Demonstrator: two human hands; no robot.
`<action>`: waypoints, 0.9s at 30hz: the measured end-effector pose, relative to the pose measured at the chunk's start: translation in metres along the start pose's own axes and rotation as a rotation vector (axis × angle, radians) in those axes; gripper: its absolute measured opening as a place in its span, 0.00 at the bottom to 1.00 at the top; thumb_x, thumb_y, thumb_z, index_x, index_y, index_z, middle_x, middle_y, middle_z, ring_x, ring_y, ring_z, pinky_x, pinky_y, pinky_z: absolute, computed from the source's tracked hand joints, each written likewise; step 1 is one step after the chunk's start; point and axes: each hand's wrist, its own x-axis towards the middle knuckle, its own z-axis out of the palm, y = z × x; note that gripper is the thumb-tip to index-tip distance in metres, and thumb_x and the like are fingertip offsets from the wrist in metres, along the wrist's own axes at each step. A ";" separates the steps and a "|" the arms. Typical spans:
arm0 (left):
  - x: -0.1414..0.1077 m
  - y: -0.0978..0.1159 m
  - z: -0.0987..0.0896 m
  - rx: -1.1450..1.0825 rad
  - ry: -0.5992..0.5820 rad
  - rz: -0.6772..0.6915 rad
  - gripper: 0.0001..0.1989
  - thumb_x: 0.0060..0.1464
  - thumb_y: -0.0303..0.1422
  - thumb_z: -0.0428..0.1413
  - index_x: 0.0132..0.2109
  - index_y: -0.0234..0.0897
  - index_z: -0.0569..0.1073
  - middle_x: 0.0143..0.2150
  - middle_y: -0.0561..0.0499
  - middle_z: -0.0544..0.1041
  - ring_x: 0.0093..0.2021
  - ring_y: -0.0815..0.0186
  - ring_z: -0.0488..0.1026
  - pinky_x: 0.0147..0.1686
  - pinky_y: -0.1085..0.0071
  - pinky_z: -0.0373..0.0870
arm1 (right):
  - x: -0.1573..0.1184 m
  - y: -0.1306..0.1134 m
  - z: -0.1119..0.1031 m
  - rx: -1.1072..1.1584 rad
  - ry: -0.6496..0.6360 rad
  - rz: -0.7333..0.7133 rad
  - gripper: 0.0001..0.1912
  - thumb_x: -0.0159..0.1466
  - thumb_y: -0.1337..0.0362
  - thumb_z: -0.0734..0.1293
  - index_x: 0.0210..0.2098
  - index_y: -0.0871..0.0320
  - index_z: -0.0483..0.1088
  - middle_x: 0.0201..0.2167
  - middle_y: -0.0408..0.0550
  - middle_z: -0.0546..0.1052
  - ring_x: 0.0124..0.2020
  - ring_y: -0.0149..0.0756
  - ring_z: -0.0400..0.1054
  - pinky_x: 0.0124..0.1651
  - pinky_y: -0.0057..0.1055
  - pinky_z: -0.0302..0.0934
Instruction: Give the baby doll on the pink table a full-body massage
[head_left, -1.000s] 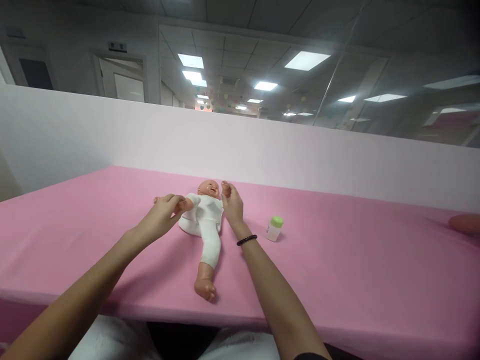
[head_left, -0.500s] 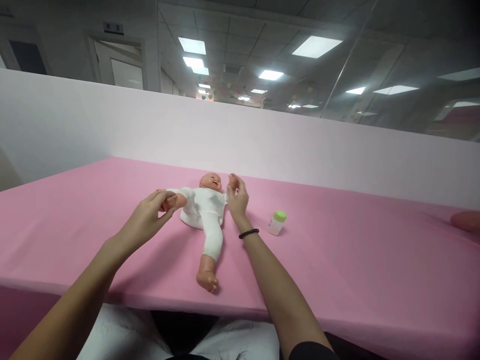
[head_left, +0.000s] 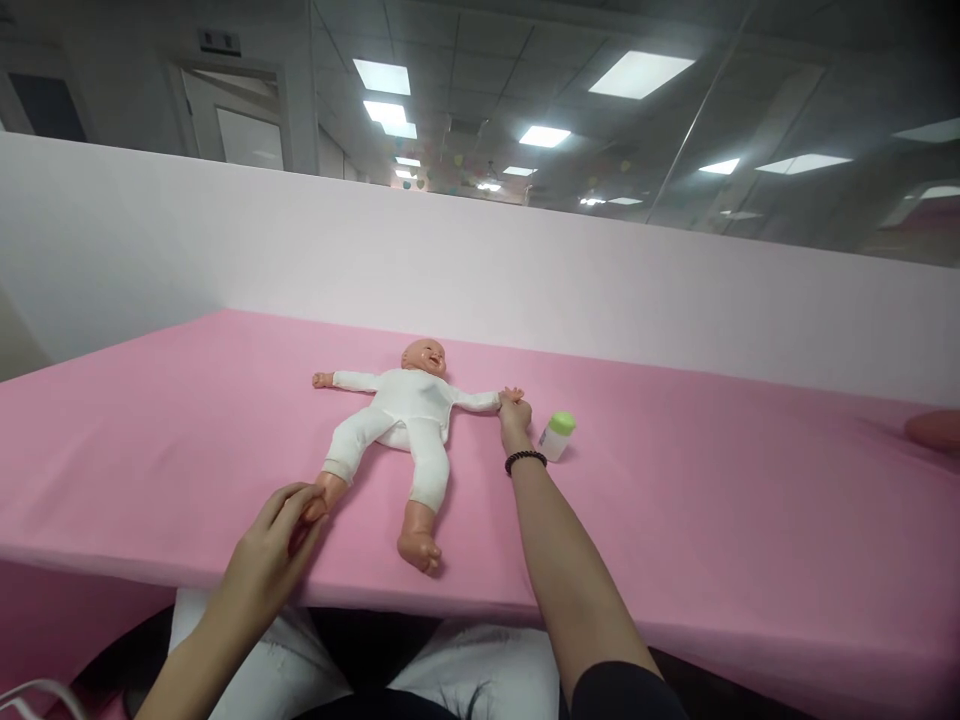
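A baby doll point(head_left: 414, 398) with a white cloth body lies on its back, arms spread to both sides and its head toward the wall. My left hand point(head_left: 281, 530) is closed around the doll's foot on the left, near the table's front. On the right side, my right hand point(head_left: 515, 418) grips the doll's arm at the wrist, with the small plastic fingers showing past mine. The doll's other foot lies on the cloth between my arms. Just right of my right hand stands a small white bottle point(head_left: 556, 438) with a green cap.
Pink cloth covers the table point(head_left: 712, 500). A low white wall point(head_left: 525, 270) runs along its back, with glass above. At the far right edge lies a reddish-brown rounded object point(head_left: 934, 430), partly cut off.
My left hand has brought the doll's leg down from the raised position toward the table's front. My right hand has drawn the doll's arm outward to the right and down.
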 end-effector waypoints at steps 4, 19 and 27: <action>0.020 0.002 -0.013 0.021 0.034 0.059 0.11 0.67 0.38 0.51 0.51 0.40 0.73 0.50 0.46 0.78 0.46 0.60 0.80 0.43 0.68 0.76 | -0.004 -0.022 0.008 0.016 0.054 0.007 0.20 0.60 0.67 0.68 0.52 0.64 0.75 0.58 0.60 0.76 0.59 0.45 0.73 0.63 0.40 0.65; 0.181 0.044 0.027 0.070 -0.324 0.100 0.08 0.60 0.26 0.50 0.42 0.37 0.73 0.42 0.44 0.76 0.39 0.58 0.74 0.39 0.64 0.70 | -0.088 -0.055 0.043 -0.469 -0.434 -1.064 0.22 0.70 0.66 0.62 0.63 0.59 0.68 0.57 0.56 0.77 0.56 0.45 0.73 0.57 0.41 0.69; 0.177 0.039 0.035 0.039 -0.290 0.128 0.08 0.62 0.28 0.48 0.43 0.37 0.72 0.43 0.42 0.76 0.40 0.57 0.74 0.40 0.62 0.71 | -0.098 -0.050 0.045 -0.556 -0.547 -1.146 0.22 0.71 0.69 0.60 0.63 0.60 0.68 0.57 0.56 0.77 0.57 0.45 0.72 0.59 0.40 0.68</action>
